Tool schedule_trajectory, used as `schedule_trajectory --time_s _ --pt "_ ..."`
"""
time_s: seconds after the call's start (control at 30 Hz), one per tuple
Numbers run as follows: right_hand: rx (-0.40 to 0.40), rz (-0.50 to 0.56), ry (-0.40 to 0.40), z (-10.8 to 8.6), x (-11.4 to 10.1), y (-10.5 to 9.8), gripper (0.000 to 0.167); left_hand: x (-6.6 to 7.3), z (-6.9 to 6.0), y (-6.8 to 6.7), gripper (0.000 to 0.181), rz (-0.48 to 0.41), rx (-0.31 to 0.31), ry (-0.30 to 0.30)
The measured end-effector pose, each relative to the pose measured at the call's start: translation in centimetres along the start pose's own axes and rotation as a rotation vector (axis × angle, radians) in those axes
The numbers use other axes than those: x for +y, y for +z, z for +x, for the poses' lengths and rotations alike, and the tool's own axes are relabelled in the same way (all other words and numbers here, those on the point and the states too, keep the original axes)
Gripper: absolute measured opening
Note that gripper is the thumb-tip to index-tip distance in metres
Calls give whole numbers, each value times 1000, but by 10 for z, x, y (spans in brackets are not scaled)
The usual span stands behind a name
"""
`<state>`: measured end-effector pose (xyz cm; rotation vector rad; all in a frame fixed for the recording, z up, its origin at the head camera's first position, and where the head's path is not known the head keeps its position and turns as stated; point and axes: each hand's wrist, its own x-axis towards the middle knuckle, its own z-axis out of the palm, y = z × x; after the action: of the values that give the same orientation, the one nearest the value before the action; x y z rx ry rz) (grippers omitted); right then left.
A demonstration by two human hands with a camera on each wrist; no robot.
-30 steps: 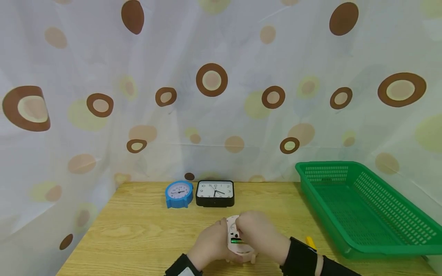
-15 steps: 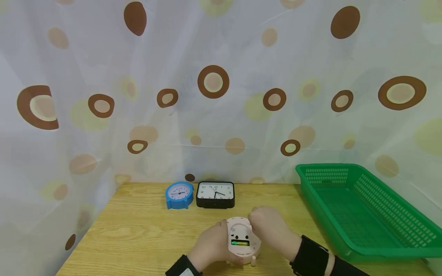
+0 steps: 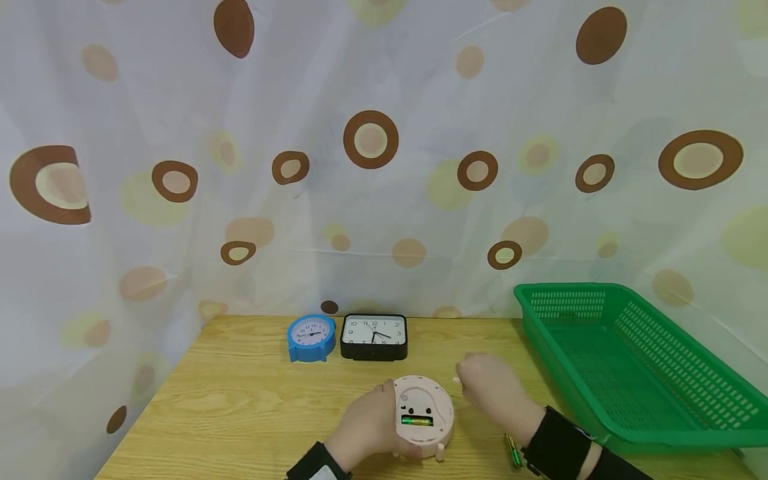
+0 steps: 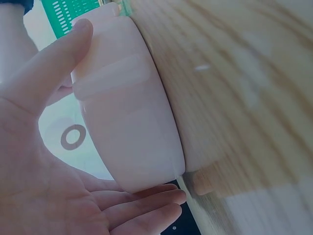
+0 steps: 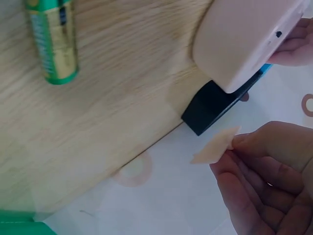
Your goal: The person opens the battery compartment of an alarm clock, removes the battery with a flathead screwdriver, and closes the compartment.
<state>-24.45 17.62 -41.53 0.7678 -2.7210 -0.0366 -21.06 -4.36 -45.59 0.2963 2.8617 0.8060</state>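
Note:
The left hand (image 3: 373, 421) grips a pale pink round clock (image 3: 441, 408) on the table, its back facing up; a green battery (image 3: 417, 421) lies in the open slot. In the left wrist view the thumb and fingers span the clock's pink side (image 4: 132, 112). Right of the clock, apart from it, the right hand (image 3: 495, 390) is raised. The right wrist view shows this hand (image 5: 274, 181) pinching a small pale pink cover (image 5: 215, 147) between thumb and finger. A loose green and gold battery (image 3: 513, 451) lies on the table near the right wrist.
A blue clock (image 3: 311, 339) and a black rectangular clock (image 3: 374, 338) stand at the table's back edge. At the right is a green basket (image 3: 576, 373). A patterned curtain (image 3: 420, 220) hangs behind the wooden table (image 3: 240, 400).
The right hand has moved off the clock to the right, uncovering its back and battery slot. The loose battery has come into view beside the right wrist. The left hand keeps its grip.

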Motion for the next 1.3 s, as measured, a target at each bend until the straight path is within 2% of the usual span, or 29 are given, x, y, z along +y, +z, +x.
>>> schedule_trajectory --time_s 0.27,0.6,0.87,1.17,1.3 --pt "19 -30 5 -8 9 19 38 -2 1 2 122 8 3 3" --pt "-45 36 25 -19 12 38 36 -1 0 3 124 27 17 1" --pt "-33 18 22 -23 10 46 35 -2 0 5 125 21 17 -7" --pt "-9 -26 -18 -26 8 51 38 -3 -1 5 124 -23 28 14" --pt "-11 0 -12 -27 8 51 38 -3 -2 5 123 -30 24 10"
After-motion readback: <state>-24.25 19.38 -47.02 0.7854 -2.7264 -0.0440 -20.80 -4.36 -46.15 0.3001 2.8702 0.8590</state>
